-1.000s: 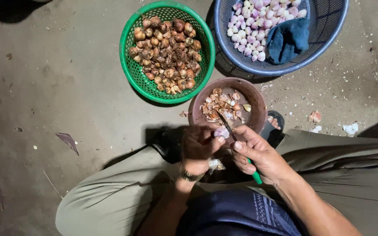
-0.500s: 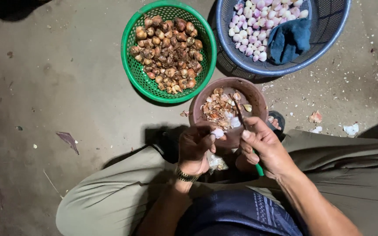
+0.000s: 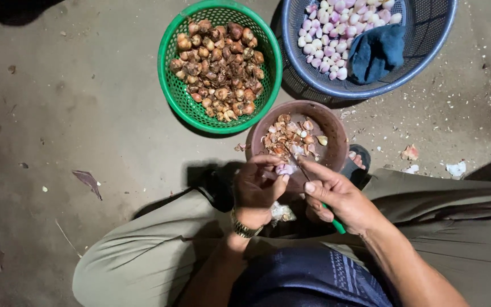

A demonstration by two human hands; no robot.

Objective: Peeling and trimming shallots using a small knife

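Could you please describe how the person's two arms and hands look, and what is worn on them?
Both forearms are bare, with no sleeves or gloves in view. The left hand has a metal wristwatch with a gold-coloured band at the wrist. The right hand wears nothing; no ring shows on either hand. Fingernails are short and unpainted.

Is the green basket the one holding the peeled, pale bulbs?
No, the green basket holds brown unpeeled bulbs; the peeled pale bulbs lie in the blue basket.
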